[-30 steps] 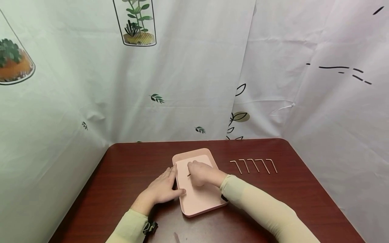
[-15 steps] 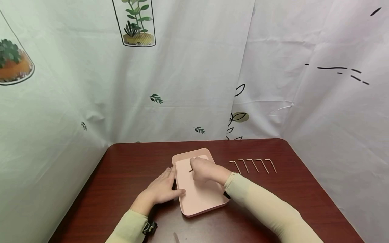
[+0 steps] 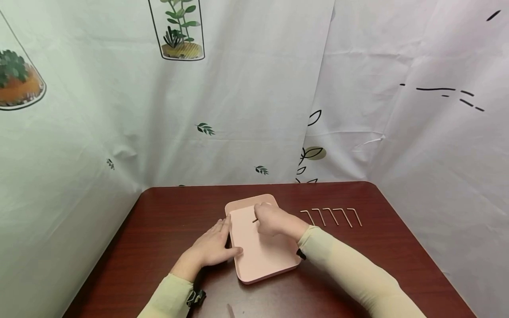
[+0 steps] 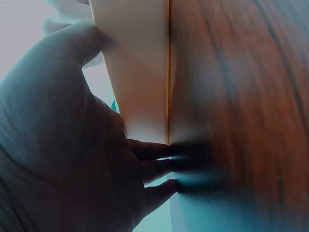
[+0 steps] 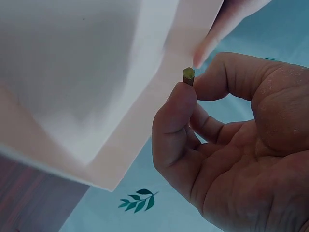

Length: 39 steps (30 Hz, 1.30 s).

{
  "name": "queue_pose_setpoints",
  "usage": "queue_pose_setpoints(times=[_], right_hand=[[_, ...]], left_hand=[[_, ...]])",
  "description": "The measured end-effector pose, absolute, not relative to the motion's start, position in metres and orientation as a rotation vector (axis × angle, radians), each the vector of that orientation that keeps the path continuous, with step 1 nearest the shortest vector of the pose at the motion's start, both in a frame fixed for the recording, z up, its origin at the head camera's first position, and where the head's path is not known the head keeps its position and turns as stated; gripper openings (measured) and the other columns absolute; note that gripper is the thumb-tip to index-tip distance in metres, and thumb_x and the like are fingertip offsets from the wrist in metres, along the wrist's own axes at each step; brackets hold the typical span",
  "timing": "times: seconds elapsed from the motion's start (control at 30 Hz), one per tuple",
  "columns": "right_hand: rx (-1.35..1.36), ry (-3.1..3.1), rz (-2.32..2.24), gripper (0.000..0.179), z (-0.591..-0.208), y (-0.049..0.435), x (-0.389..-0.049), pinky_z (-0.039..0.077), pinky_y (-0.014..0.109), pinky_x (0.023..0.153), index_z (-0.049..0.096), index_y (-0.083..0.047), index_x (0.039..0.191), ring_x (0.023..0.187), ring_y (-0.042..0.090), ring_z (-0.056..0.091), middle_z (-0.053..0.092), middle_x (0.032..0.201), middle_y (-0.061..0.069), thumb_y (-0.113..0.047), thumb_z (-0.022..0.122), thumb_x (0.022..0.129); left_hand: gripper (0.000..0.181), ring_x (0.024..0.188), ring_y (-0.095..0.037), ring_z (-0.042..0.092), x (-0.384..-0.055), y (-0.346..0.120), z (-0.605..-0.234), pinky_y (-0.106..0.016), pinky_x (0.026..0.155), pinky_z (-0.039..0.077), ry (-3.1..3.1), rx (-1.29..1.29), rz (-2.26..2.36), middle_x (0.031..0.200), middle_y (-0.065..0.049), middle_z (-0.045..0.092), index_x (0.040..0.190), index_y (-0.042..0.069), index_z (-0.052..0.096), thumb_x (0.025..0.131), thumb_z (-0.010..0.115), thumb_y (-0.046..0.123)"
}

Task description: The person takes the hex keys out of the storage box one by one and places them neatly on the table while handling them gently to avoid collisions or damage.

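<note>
A hex key (image 5: pixel 189 73) is pinched between the thumb and index finger of my right hand (image 3: pixel 273 219). Its six-sided end shows in the right wrist view, while most of it is hidden in the hand; in the head view a short dark end of it sticks out to the left. This hand is above the far half of a pink rectangular tray (image 3: pixel 264 258). At the tray's left side my left hand (image 3: pixel 212 245) lies with fingers extended, thumb over the rim. In the left wrist view its fingertips touch the table beside the tray wall (image 4: pixel 140 72).
Several L-shaped hex keys (image 3: pixel 334 216) lie in a row on the dark red wooden table (image 3: pixel 171 216), right of the tray. A thin pale object (image 3: pixel 231 311) is cut off at the bottom edge. White printed cloth (image 3: pixel 254 97) surrounds the table.
My right hand has shifted right and slightly farther away over the tray, still pinching the hex key. The left hand and the tray have stayed in place.
</note>
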State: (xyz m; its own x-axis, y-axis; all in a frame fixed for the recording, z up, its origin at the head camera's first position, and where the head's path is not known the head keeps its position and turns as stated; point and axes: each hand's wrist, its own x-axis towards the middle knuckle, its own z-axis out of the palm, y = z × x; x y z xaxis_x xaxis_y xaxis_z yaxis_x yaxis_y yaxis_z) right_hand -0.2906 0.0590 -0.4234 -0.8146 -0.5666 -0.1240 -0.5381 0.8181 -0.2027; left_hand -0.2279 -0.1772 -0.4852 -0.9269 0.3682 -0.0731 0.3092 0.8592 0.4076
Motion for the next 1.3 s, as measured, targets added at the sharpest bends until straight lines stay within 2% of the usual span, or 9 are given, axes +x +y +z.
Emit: queue_pose_setpoints(times=[0.23,0.43,0.67,1.1,1.3], right_hand=[[-0.823,2.815,-0.294,0.017,-0.420,0.067,-0.290,0.052,0.035,0.071,0.061,-0.008,0.104,0.082,0.019,0.056,0.060,0.095,0.004,-0.006,0.075,0.094],[-0.789,2.812,-0.369,0.017,-0.417,0.074,-0.288,0.048,0.034,0.063,0.059,-0.010,0.099,0.070,0.019,0.056,0.060,0.089,0.002,-0.003,0.073,0.093],[-0.819,2.836,-0.388,0.018,-0.419,0.082,-0.290,0.052,0.037,0.069,0.060,-0.009,0.097,0.074,0.019,0.056,0.062,0.086,0.001,0.000,0.074,0.090],[-0.778,2.850,-0.417,0.019,-0.415,0.093,-0.291,0.053,0.041,0.073,0.061,-0.009,0.097,0.081,0.022,0.057,0.061,0.088,0.003,-0.001,0.077,0.090],[-0.746,2.836,-0.427,0.019,-0.415,0.098,-0.291,0.052,0.041,0.072,0.063,-0.005,0.102,0.081,0.023,0.057,0.060,0.092,0.005,-0.001,0.077,0.089]], left_hand=[[0.120,0.165,-0.049,0.029,-0.227,-0.177,-0.485,-0.057,0.131,0.033,2.884,0.532,0.599,0.174,-0.036,0.031,0.174,-0.010,0.014,0.098,0.072,0.062],[0.120,0.165,-0.048,0.029,-0.226,-0.177,-0.483,-0.057,0.131,0.033,2.881,0.529,0.588,0.175,-0.035,0.030,0.174,-0.009,0.013,0.098,0.071,0.063],[0.120,0.164,-0.050,0.029,-0.226,-0.177,-0.482,-0.058,0.130,0.033,2.879,0.537,0.602,0.174,-0.037,0.030,0.173,-0.011,0.014,0.097,0.072,0.063],[0.120,0.165,-0.048,0.029,-0.226,-0.177,-0.484,-0.057,0.131,0.033,2.879,0.518,0.604,0.174,-0.036,0.031,0.174,-0.009,0.013,0.097,0.072,0.063],[0.120,0.165,-0.048,0.028,-0.227,-0.176,-0.484,-0.058,0.131,0.033,2.877,0.512,0.600,0.175,-0.035,0.030,0.174,-0.009,0.013,0.098,0.071,0.063]])
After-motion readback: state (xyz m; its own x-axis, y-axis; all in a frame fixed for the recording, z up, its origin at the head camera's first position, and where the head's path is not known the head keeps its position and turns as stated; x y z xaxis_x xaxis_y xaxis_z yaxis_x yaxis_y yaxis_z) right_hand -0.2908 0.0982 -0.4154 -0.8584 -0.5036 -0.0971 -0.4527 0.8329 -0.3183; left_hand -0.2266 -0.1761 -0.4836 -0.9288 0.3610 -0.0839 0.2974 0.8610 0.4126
